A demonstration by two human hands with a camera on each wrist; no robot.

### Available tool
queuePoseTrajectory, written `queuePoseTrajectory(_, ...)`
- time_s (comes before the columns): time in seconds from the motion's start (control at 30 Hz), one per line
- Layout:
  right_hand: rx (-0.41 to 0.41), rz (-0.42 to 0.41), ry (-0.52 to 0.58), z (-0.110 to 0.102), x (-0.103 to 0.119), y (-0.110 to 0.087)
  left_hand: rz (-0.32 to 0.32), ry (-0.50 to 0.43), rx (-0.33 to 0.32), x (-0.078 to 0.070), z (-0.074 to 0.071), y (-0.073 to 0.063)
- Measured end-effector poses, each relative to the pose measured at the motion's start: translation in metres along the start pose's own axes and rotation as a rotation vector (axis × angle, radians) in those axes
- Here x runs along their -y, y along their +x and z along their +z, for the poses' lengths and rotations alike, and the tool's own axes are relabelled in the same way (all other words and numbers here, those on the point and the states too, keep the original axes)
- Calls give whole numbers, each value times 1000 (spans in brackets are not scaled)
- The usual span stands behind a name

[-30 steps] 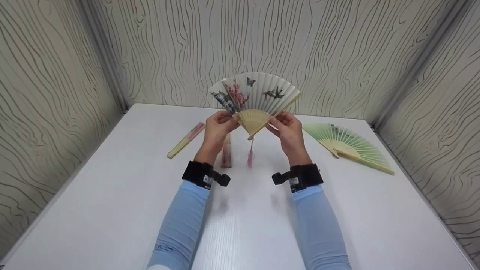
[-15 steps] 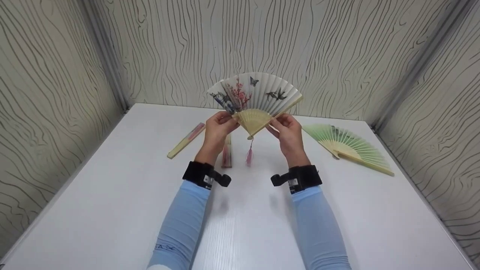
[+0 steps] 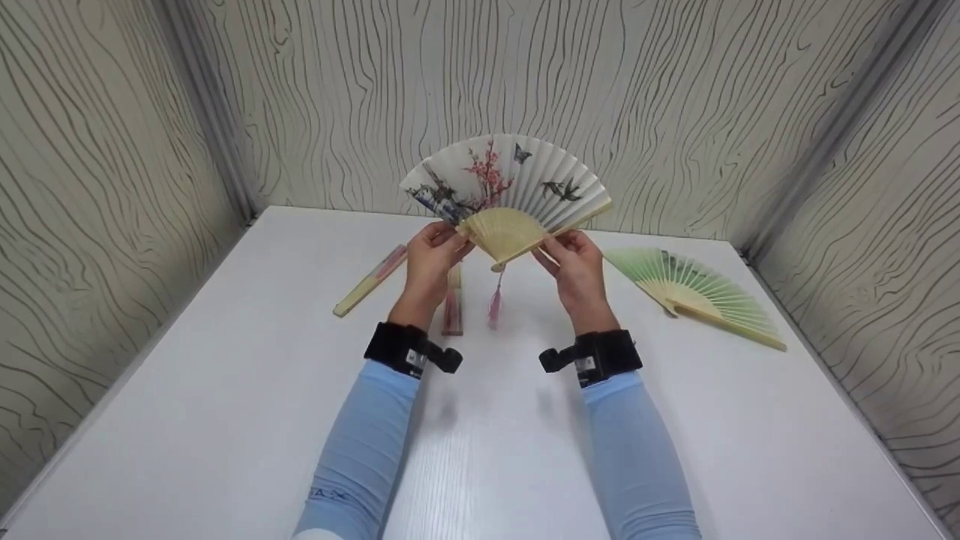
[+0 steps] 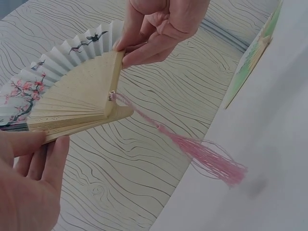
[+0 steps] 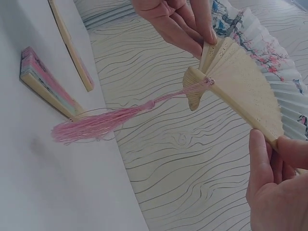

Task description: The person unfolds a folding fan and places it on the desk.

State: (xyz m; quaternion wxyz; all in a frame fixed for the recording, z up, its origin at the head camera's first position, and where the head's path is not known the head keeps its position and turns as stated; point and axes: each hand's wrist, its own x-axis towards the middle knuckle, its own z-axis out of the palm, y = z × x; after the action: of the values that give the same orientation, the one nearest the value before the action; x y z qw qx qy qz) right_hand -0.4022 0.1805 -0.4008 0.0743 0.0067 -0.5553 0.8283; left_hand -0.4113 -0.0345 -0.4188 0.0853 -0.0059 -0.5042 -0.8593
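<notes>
Nearest are two blue sleeves (image 3: 360, 450), with a wide strip of white table (image 3: 487, 450) showing between them. There is more white table outside each arm, reaching to the slanting side edges. Each wrist has a black band (image 3: 395, 349) with a little camera poking inward, and the two cameras are well apart.

A bit farther on, a folded pink fan (image 3: 369, 281) lies left of the left arm, well away from the left edge. Another folded fan (image 3: 453, 307) is partly hidden behind the left hand (image 3: 431, 266). On the right, an open green fan (image 3: 697, 296) lies on the table, one tip just beside the right edge.

The left hand pinches one side of the white fan (image 3: 502, 229), and the right hand (image 3: 576, 270) pinches the other side. They hold it up off the table, spread wide. Its pink tassel (image 3: 495, 307) hangs between the hands.

The sticks are pale yellow wood with tiny holes, and they bunch up near the left hand. The white paper has folds, pink flowers, a butterfly, dark birds and a blue and black bit. In the head view, the paper shows above the table's back edge, in front of the wavy-lined wall (image 3: 480, 75).
</notes>
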Motion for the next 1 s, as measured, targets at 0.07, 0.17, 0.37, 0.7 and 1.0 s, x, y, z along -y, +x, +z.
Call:
queuePoseTrajectory(0.07, 1, 2, 5, 0, 0, 0, 1, -15, -8, 0, 0, 0)
queuePoseTrajectory(0.17, 6, 8, 6, 0, 1, 0, -1, -35, -27, 1, 0, 1)
queuePoseTrajectory(0.37, 1, 29, 20, 0, 1, 0, -7, -121, -76, 3, 2, 4)
queuePoseTrajectory(0.7, -56, 71, 122, 3, -4, 2, -20, -198, -194, 7, 7, 3)
queuePoseTrajectory(1.0, -83, 92, 199, 8, -6, -1, 20, -307, -331, 14, 21, -1)
